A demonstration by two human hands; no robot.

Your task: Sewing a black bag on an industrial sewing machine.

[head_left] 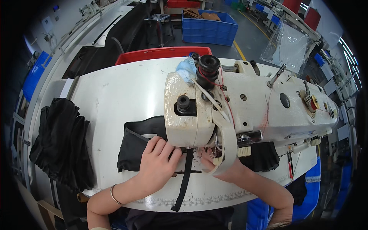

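Note:
A white sewing machine (245, 99) spans the table in front of me. A black fabric piece (134, 153) with a small white label lies left of the machine head and runs under it. My left hand (159, 163) rests on that piece with its fingers bent and closed on its edge beside the needle area. A narrow black strip (185, 182) hangs from the needle area toward the table's front edge. My right hand (219, 166) reaches in from the right, close to the presser foot; the machine's parts hide most of its fingers.
A pile of black fabric pieces (63, 145) lies at the left table edge. More black fabric (262, 157) sits under the machine arm, near a red-handled tool (290, 166). Beyond the table are a red bin (161, 53) and a blue crate (210, 30).

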